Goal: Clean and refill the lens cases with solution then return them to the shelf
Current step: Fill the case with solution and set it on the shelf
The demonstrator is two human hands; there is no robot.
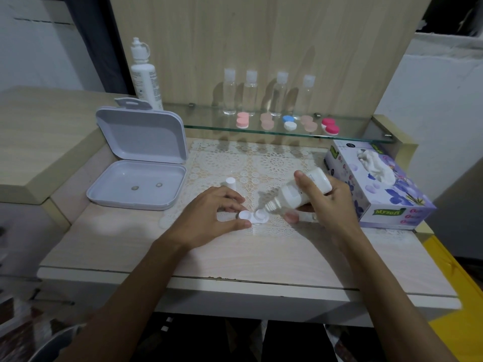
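Nearest the camera: two bare forearms reaching forward over the table [261,259] edge. Left hand [209,212] resting on the lace mat [261,163], thumb and fingertips closed on the left end of the white lens case [254,217], pinning it flat. Right hand [332,202] wrapped around the white bottle [300,193], thumb on top, fingers underneath; bottle tilted nozzle-down to the left, tip just over the right well of the case. Contact between nozzle and well cannot be told. Small white cap [230,183] upright on the mat, just behind the left hand. Round translucent lid [166,222] flat at the mat's left edge, near the left wrist. Further left: open grey box [138,163], lid raised, with two small round items [146,186] in the tray. Right of the right hand: tissue box [376,184], purple floral print, one tissue pulled up through the slot. Behind the mat: glass shelf [209,120] carrying five paired cases in a row: pink case [242,120], pale case [266,120], blue-and-white case [288,122], second pale case [309,123], magenta case [330,125]. Four clear bottles [266,95] with white caps upright behind them, against the wood panel. Tall white bottle [145,77] upright at the shelf's left end, cap flipped aside.
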